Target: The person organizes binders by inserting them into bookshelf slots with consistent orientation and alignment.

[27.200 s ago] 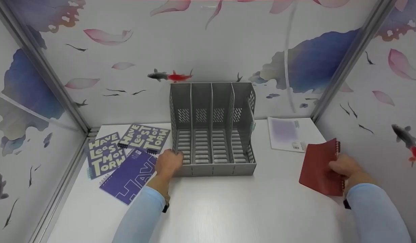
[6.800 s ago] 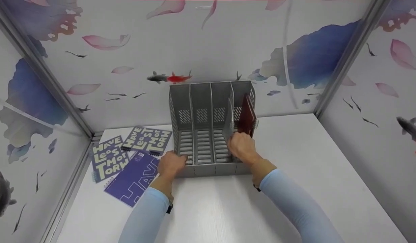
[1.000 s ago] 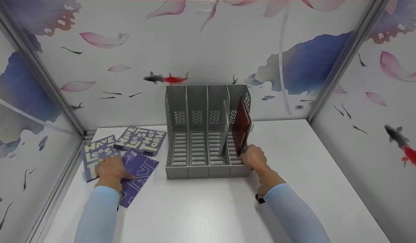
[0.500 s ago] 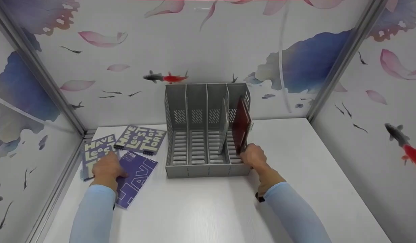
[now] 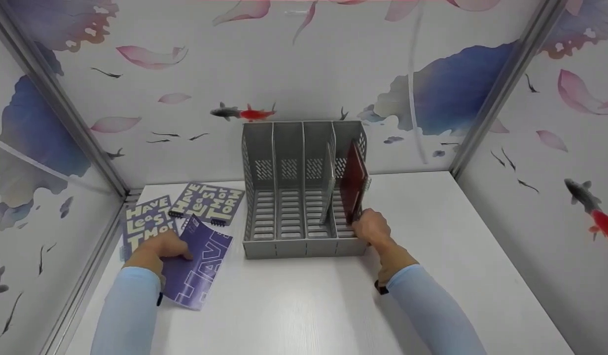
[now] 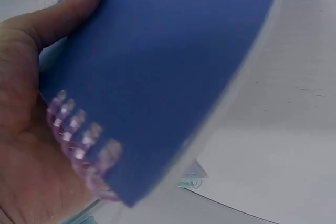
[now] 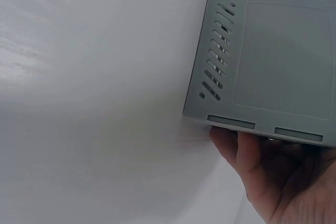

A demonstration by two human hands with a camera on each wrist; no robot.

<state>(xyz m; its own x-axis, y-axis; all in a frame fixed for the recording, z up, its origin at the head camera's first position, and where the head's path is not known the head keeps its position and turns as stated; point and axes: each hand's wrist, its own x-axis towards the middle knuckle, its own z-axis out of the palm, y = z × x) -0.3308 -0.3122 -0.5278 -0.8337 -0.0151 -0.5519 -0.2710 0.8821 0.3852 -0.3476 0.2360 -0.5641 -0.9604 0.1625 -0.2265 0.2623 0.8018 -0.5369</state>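
My left hand [image 5: 163, 245] holds a purple spiral notebook [image 5: 200, 271] by its coil-bound side, thumb on the cover. In the left wrist view the notebook [image 6: 157, 66] bows and tilts, its pink coil beside the palm. My right hand [image 5: 374, 228] grips the front right corner of a grey four-slot file rack [image 5: 304, 250]; in the right wrist view its fingers curl over the rack's [image 7: 286, 61] edge. A dark red notebook [image 5: 352, 185] stands in the rightmost slot. Upright in the slot to its left is a thin pale notebook [image 5: 328, 185].
Two more spiral notebooks with cream lettering lie on the white table [image 5: 304, 305] at the left: one notebook [image 5: 210, 202] beside the rack, another notebook [image 5: 148, 219] partly behind my left hand. Patterned white panels [image 5: 304, 64] enclose the table at the back and sides.
The red and pale notebooks went into the rack earlier. My left hand has left the rack and now raises the purple notebook, which lay flat. My right hand stays at the rack's corner.
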